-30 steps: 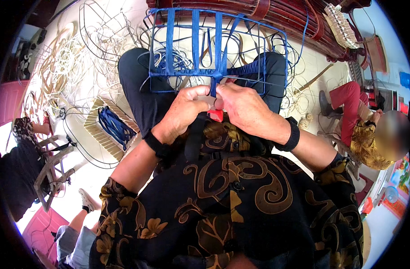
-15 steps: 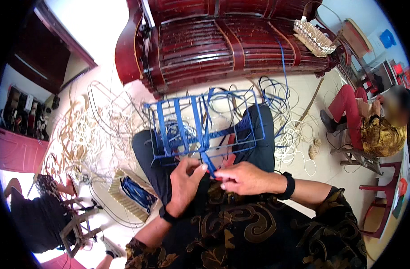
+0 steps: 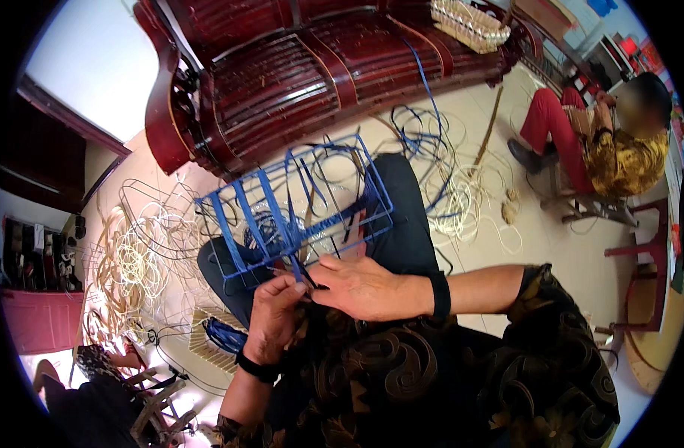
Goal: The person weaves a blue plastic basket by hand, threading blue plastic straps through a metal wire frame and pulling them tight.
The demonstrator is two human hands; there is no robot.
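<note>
A blue wire basket frame (image 3: 391,201) rests across my knees, with several flat blue bands wrapped over its left part. At its near edge, a blue strip (image 3: 297,267) runs down from the frame to my fingers. My left hand (image 3: 276,310) pinches this strip between thumb and fingertips. Close against it, my right hand (image 3: 360,287) is closed at the strip too, its fingertips partly hidden behind its own knuckles. Both hands sit just below the frame's near side.
Tangled pale strips (image 3: 144,257) cover the floor at left; more coils (image 3: 461,201) lie at right. Blue strips (image 3: 224,334) fill a basket beside my left leg. Ahead stands a dark red wooden bench (image 3: 274,75) bearing a woven basket (image 3: 472,28). Seated people are at right (image 3: 618,160) and lower left.
My view has turned, so the bench and the people sit elsewhere in it. My hands have come closer together at the strip, the right hand now nearer the frame's edge.
</note>
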